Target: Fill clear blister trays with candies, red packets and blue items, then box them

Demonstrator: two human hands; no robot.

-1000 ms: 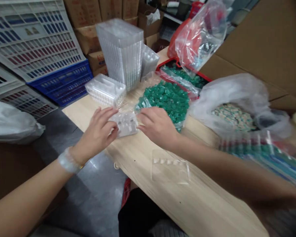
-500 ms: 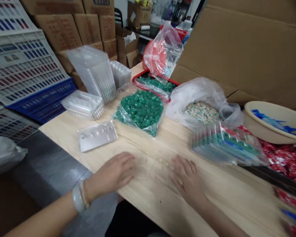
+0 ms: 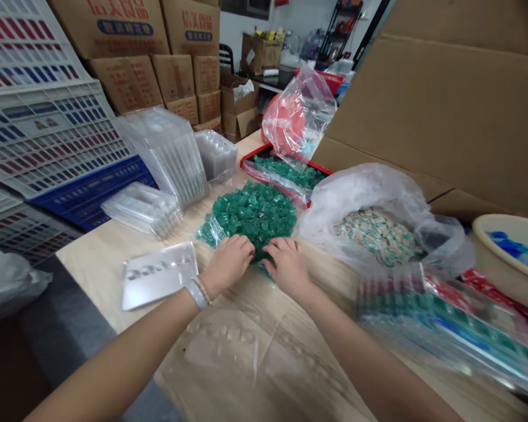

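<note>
Both my hands are at the near edge of a heap of small translucent green pieces lying on clear plastic. My left hand curls its fingers into the pieces from the left. Opposite it, my right hand has bent fingers and thumb closed on the same edge; the fingertips of both are partly hidden. Below my forearms, an unfolded clear plastic clamshell tray lies flat on the table. Left of my left wrist sits a shallow tray with a row of round hollows.
Stacked clear trays stand at the back left. A red-rimmed tray holds more green pieces. Right of it are a plastic bag of striped pieces, filled clear packs and a cream basin. Crates and cartons line the left.
Both hands have moved forward from the clear tray to the near edge of the green heap, and their fingers have curled in. The camera view has shifted.
</note>
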